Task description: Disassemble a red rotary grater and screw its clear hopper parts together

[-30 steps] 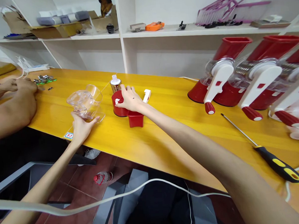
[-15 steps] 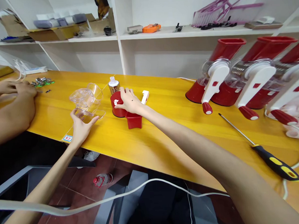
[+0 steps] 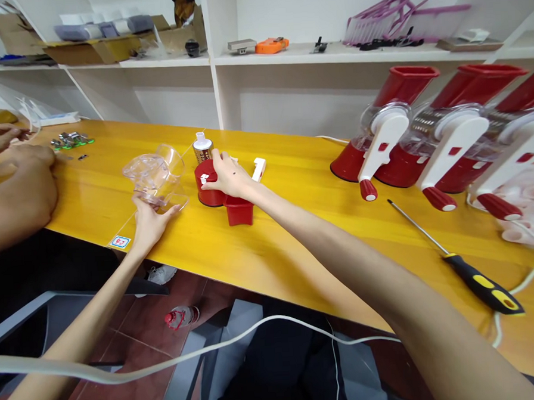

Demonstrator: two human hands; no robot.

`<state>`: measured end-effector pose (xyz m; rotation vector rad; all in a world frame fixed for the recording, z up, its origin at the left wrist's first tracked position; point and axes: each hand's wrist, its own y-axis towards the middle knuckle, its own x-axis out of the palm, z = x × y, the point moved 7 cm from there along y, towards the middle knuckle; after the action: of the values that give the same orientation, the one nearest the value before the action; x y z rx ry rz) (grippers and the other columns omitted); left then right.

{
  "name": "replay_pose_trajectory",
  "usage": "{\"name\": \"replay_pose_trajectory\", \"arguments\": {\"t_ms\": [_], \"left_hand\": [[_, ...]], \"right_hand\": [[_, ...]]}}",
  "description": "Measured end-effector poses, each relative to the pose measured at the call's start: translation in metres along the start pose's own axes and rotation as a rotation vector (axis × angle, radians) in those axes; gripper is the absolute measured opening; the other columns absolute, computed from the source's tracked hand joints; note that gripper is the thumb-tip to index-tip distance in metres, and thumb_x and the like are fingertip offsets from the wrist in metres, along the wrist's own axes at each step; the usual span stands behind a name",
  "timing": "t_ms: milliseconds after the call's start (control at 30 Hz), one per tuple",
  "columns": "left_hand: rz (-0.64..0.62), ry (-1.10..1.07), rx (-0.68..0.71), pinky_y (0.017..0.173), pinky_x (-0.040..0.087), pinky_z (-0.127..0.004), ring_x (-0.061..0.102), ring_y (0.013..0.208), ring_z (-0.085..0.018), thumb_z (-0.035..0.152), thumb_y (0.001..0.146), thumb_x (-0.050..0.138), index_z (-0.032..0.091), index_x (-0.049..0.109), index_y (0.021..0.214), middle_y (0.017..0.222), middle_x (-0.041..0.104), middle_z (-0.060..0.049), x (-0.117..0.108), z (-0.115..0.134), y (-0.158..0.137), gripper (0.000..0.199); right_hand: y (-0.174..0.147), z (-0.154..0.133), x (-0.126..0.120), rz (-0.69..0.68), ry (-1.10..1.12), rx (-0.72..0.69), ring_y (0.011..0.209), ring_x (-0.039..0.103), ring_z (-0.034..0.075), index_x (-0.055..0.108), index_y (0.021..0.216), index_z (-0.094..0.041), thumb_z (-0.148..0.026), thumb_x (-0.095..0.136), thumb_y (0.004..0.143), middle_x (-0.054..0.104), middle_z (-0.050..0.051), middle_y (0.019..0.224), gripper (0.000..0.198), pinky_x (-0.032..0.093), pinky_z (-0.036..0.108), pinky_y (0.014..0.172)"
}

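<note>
My left hand [image 3: 154,224] grips the near edge of a clear plastic grater housing [image 3: 151,173], thumb and fingers spread around it. The housing rests on the table. My right hand [image 3: 230,177] lies over a round red grater base [image 3: 209,194], thumb on its near side and fingers across its far side; part of the base is hidden under the palm. Beside that base, under my right wrist, sits a red feed hopper [image 3: 239,213]. Behind the hand stands a metal grating drum [image 3: 202,148] with a white top. A white crank handle [image 3: 259,169] lies right of the hand.
Several assembled red-and-white drum graters [image 3: 382,134] stand at the right. A screwdriver [image 3: 481,284] lies in front of them, beside a white cable [image 3: 532,266]. A co-worker's arms [image 3: 20,195] rest at the left, near small metal parts [image 3: 71,140]. White shelves [image 3: 331,56] line the back.
The view has shifted slightly. Both my hands keep about the same places on the housing and the red base. At the left, one of the co-worker's hands has moved up and away from the other.
</note>
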<state>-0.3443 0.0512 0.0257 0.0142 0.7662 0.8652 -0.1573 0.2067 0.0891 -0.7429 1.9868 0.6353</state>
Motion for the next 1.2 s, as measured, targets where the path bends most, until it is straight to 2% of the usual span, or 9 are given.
{"name": "replay_pose_trajectory", "arguments": {"t_ms": [133,300,600,700,1033,1133,1200], "left_hand": [[0.001,0.041,-0.069,0.105,0.053,-0.058,0.068,0.119,-0.042,0.044,0.063,0.085,0.02,0.035,0.114,0.126,0.068,-0.023,-0.016,-0.002,-0.014,0.075],[0.051,0.092,-0.085,0.107,0.051,-0.061,0.063,0.126,-0.045,0.051,0.062,0.084,0.021,0.036,0.113,0.134,0.063,-0.024,-0.029,-0.007,-0.023,0.077],[0.085,0.046,-0.03,0.111,0.049,-0.059,0.061,0.129,-0.043,0.055,0.063,0.083,0.018,0.034,0.119,0.138,0.059,-0.026,-0.033,-0.018,-0.032,0.082],[0.07,-0.002,-0.016,0.11,0.051,-0.058,0.065,0.124,-0.042,0.054,0.063,0.082,0.018,0.034,0.119,0.136,0.061,-0.026,-0.031,-0.017,-0.031,0.082],[0.052,0.035,-0.011,0.109,0.051,-0.057,0.064,0.124,-0.041,0.05,0.066,0.081,0.019,0.042,0.114,0.127,0.065,-0.021,-0.035,-0.013,-0.043,0.069],[0.058,0.04,-0.017,0.108,0.051,-0.057,0.065,0.123,-0.038,0.042,0.067,0.083,0.018,0.042,0.115,0.127,0.065,-0.019,-0.036,-0.014,-0.044,0.067],[0.056,0.05,-0.027,0.108,0.051,-0.058,0.066,0.122,-0.038,0.042,0.068,0.084,0.017,0.042,0.117,0.129,0.065,-0.019,-0.036,-0.017,-0.043,0.07]], "right_hand": [[0.002,-0.014,0.004,-0.007,-0.007,-0.017,0.137,0.046,0.012,0.041,0.144,-0.012,-0.049,0.056,0.088,0.045,0.012,0.142,0.069,0.049,0.038,0.123],[-0.002,-0.037,0.013,-0.01,-0.011,-0.054,0.141,0.043,0.014,0.035,0.149,-0.014,-0.051,0.054,0.088,0.039,0.013,0.147,0.073,0.047,0.04,0.124],[-0.022,-0.057,0.021,-0.058,-0.017,-0.073,0.142,0.042,0.015,0.036,0.148,-0.014,-0.053,0.056,0.087,0.038,0.013,0.148,0.075,0.047,0.041,0.124],[-0.03,-0.061,0.022,-0.076,-0.016,-0.071,0.142,0.041,0.015,0.04,0.144,-0.013,-0.054,0.056,0.086,0.038,0.013,0.147,0.073,0.047,0.041,0.124],[-0.054,-0.069,0.035,-0.074,-0.003,-0.105,0.14,0.04,0.017,0.041,0.141,-0.012,-0.059,0.054,0.086,0.037,0.014,0.145,0.074,0.05,0.042,0.119],[-0.058,-0.07,0.03,-0.071,-0.013,-0.116,0.137,0.043,0.022,0.041,0.139,-0.011,-0.067,0.055,0.081,0.037,0.016,0.143,0.082,0.052,0.048,0.114],[-0.063,-0.07,0.017,-0.057,-0.022,-0.14,0.135,0.044,0.026,0.039,0.14,-0.01,-0.073,0.051,0.079,0.035,0.018,0.142,0.088,0.051,0.051,0.111]]}}
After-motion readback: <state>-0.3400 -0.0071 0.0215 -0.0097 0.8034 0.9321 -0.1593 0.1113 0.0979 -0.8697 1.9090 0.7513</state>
